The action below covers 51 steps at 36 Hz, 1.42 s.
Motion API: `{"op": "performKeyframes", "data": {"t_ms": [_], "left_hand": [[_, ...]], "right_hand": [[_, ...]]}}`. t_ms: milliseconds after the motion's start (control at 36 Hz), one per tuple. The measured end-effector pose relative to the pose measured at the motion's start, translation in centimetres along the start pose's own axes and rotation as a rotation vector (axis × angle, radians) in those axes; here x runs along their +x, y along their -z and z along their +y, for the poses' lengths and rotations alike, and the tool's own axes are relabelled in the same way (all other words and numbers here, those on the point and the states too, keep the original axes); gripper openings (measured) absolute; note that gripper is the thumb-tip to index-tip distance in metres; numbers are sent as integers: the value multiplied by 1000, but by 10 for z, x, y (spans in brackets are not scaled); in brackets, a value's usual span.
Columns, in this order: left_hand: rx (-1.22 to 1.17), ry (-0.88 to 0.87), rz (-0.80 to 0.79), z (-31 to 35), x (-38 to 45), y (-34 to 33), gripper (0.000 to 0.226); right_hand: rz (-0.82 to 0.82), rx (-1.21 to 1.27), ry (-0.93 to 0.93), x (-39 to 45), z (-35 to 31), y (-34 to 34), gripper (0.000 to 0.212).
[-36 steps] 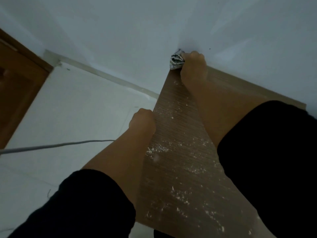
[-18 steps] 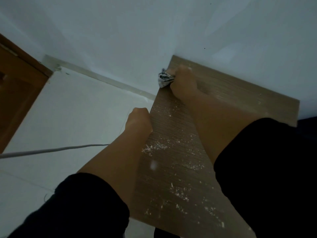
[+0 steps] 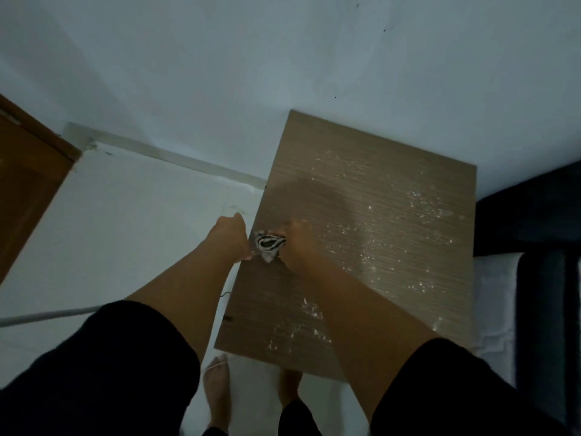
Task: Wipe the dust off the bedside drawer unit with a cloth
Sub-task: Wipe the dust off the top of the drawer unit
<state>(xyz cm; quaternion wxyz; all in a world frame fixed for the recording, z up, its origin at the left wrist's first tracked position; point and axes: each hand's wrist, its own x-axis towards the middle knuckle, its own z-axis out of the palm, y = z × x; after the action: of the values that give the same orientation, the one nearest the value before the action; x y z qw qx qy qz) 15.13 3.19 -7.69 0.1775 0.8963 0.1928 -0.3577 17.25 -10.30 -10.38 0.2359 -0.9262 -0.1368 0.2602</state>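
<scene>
A crumpled black-and-white striped cloth (image 3: 268, 244) lies at the left edge of the dusty brown wood-grain drawer unit top (image 3: 393, 221), bunched under the right hand's (image 3: 297, 243) curled fingers. The left hand (image 3: 231, 236) is cupped just left of the edge, holding nothing visible.

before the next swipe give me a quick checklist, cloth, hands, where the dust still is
1. Cloth in the right hand: ok, bunched and gripped.
2. Cloth on the drawer unit top: ok, at its left edge.
3. Left hand placed to catch dust: cannot tell; it is at the left edge beside the cloth, fingers hidden.
4. Left strip of the top wiped: mostly ok, few specks there.
5. Middle and right of the top clean: not ok, white dust scattered there.
6. Front edge clean: not ok, flecks lie near it.
</scene>
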Motion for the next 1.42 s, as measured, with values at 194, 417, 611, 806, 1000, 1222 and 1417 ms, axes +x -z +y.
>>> {"op": "performKeyframes", "data": {"t_ms": [194, 417, 611, 806, 1000, 1222, 1417], "left_hand": [[-34, -119, 117, 40, 17, 10, 80], [65, -115, 170, 80, 44, -2, 95], [156, -79, 159, 85, 54, -5, 96], [144, -64, 131, 85, 56, -3, 96], [178, -68, 131, 86, 58, -4, 99], [210, -99, 162, 82, 55, -5, 97], [177, -159, 155, 70, 58, -2, 81]], "right_hand": [[334, 21, -138, 51, 21, 54, 28], [498, 73, -112, 120, 37, 124, 25], [459, 16, -196, 167, 42, 128, 23], [386, -147, -51, 179, 51, 118, 32], [308, -220, 5, 166, 61, 116, 34], [202, -281, 43, 86, 62, 84, 40], [33, -283, 78, 8, 66, 38, 44]]}}
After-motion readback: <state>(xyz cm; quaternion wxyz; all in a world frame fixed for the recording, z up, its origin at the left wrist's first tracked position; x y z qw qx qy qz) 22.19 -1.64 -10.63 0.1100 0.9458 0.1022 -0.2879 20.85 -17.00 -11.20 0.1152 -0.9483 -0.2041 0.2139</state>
